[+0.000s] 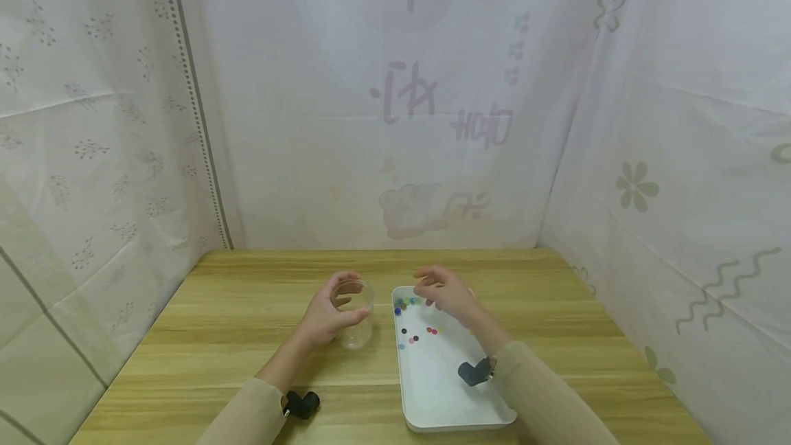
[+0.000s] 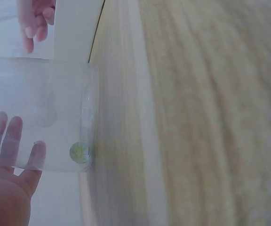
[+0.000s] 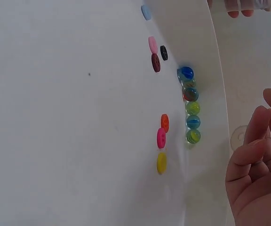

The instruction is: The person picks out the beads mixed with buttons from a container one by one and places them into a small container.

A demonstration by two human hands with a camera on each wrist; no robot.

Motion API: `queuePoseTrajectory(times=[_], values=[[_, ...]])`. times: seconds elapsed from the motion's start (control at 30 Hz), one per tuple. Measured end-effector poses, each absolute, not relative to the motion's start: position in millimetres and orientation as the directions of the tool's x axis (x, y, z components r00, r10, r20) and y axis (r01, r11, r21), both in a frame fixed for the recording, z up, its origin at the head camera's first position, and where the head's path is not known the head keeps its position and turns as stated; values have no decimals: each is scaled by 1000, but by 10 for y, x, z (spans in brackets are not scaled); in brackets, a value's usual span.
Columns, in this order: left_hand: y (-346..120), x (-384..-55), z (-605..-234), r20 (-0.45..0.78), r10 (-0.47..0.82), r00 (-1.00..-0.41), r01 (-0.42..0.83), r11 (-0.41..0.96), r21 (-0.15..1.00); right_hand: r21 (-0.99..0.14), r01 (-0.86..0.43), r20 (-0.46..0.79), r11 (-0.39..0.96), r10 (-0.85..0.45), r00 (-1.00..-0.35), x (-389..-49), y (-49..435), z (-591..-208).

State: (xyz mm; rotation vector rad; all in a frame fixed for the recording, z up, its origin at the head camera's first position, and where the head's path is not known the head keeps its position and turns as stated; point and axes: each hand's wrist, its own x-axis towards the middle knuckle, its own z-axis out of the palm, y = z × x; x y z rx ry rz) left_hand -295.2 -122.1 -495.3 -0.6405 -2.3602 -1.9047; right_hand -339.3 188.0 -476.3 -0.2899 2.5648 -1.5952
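My left hand [image 1: 323,318] grips a clear plastic cup [image 1: 356,336] that stands upright on the table, left of a white tray [image 1: 441,390]. One green-yellow glass marble [image 2: 79,152] lies at the bottom of the cup, showing in the left wrist view. My right hand [image 1: 454,295] hovers over the far end of the tray, fingers loosely bent, with nothing visible between them. Along the tray wall, several glass marbles [image 3: 193,108] sit in a row. Pink, red, yellow, black and blue buttons [image 3: 161,138] are scattered beside them.
The wooden table [image 1: 216,335] ends at a far edge against a hanging white cloth [image 1: 321,177], with patterned cloths on both sides. A black wrist camera [image 1: 476,371] on the right arm overlaps the tray; another [image 1: 301,404] sits on the left wrist.
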Motion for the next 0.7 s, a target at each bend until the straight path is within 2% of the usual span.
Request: queuePoseTrajectory(times=[0.7], values=[[-1222,-2965,-4964,293,299,-908,346,142,928,-876,-117,-43,468,-318,-947,-3353,1646,-4996]])
